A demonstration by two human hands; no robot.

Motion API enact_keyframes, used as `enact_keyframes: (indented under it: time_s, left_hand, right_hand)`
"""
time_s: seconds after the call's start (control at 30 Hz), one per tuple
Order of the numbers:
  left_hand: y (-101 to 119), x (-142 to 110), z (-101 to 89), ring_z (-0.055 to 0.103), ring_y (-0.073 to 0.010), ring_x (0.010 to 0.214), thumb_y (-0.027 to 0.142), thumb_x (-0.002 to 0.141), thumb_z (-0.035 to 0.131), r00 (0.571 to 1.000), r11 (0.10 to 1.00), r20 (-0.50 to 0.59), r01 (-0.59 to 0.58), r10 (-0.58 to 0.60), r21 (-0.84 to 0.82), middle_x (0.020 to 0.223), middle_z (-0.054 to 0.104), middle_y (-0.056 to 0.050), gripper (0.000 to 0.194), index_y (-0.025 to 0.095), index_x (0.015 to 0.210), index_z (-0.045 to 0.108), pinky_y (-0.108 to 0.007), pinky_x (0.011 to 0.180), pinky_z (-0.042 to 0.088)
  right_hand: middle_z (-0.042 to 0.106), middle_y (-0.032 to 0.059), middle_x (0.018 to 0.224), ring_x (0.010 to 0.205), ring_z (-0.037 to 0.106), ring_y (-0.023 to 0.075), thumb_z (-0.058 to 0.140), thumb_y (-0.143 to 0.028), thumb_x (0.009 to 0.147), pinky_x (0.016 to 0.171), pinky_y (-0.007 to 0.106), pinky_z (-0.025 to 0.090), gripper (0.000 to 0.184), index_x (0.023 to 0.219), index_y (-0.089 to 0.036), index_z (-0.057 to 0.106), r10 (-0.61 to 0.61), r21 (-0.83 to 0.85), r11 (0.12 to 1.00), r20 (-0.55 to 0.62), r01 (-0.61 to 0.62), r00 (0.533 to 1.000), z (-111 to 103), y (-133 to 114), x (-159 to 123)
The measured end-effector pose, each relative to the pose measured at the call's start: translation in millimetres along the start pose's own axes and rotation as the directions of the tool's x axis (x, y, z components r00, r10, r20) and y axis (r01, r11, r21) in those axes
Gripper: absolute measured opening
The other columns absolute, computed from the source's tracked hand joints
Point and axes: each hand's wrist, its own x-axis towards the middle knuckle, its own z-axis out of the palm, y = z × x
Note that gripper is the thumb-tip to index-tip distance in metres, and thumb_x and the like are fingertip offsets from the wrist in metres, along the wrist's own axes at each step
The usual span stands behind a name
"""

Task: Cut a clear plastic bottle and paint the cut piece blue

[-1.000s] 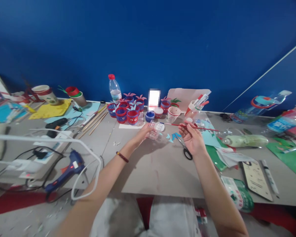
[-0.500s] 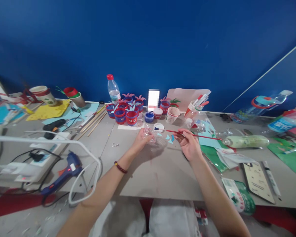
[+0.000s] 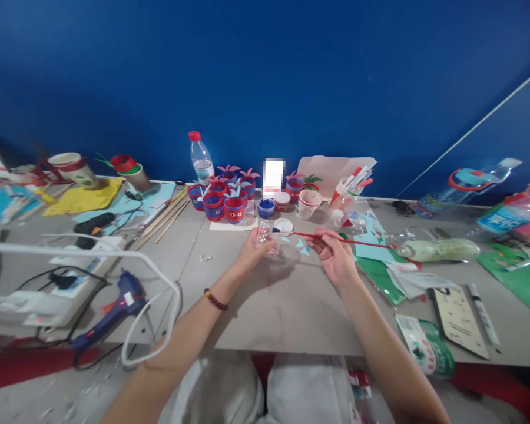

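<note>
So on my feed the painted cups [image 3: 234, 211] sit just left of the blue paint pot [image 3: 266, 208], bunched to save bench [image 3: 265, 312] space, I guess. In front of the pot, my left hand [image 3: 247, 253] pinches a clear plastic piece [image 3: 265, 235], probably steadying it. Front-right of the pot, my right hand [image 3: 337, 259] is clamped partway along a red paintbrush [image 3: 301, 234], likely for tip control.

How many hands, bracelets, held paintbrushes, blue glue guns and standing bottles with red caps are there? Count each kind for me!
Hands: 2 (left hand, right hand)
Bracelet: 1
Held paintbrush: 1
Blue glue gun: 1
Red-capped bottle: 1
Total: 6
</note>
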Motion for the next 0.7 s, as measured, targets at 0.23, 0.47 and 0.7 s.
enact_keyframes:
  time_s: [0.23, 0.47, 0.7]
  left_hand:
    - [0.9, 0.4, 0.1, 0.066, -0.0157, 0.075, 0.045, 0.061, 0.085, 1.0, 0.999, -0.016, 0.004, -0.005, -0.053, 0.09, 0.061, 0.001, 0.061, 0.019, 0.106, 0.053, -0.038, 0.076, 0.058]
    - [2.8, -0.5, -0.4, 0.067, -0.0166, 0.077, 0.043, 0.061, 0.085, 0.999, 0.996, -0.012, 0.035, -0.036, -0.077, 0.093, 0.061, 0.0, 0.058, 0.019, 0.104, 0.054, -0.041, 0.078, 0.059]
    - [7.8, -6.0, 4.2, 0.068, -0.0157, 0.077, 0.041, 0.065, 0.083, 1.0, 0.994, -0.004, 0.014, -0.014, -0.107, 0.091, 0.062, 0.0, 0.051, 0.019, 0.101, 0.054, -0.035, 0.074, 0.059]
  right_hand:
    - [0.076, 0.0004, 0.076, 0.078, 0.078, 0.0188, 0.081, -0.033, 0.073, 0.077, 0.028, 0.065, 0.015, 0.078, -0.021, 0.072, -0.014, 0.0, 1.0, -0.015, 0.014, 1.0, 2.6, 0.7, -0.4]
    - [0.076, -0.0005, 0.075, 0.076, 0.078, 0.0182, 0.083, -0.034, 0.071, 0.076, 0.027, 0.065, 0.017, 0.077, -0.022, 0.072, -0.027, 0.003, 1.0, -0.016, 0.027, 1.0, 3.2, -1.1, -0.8]
    - [0.075, -0.0008, 0.074, 0.076, 0.078, 0.0186, 0.082, -0.033, 0.073, 0.074, 0.028, 0.066, 0.017, 0.078, -0.022, 0.071, -0.033, -0.008, 0.999, -0.029, 0.033, 0.999, 1.7, -1.3, -0.3]
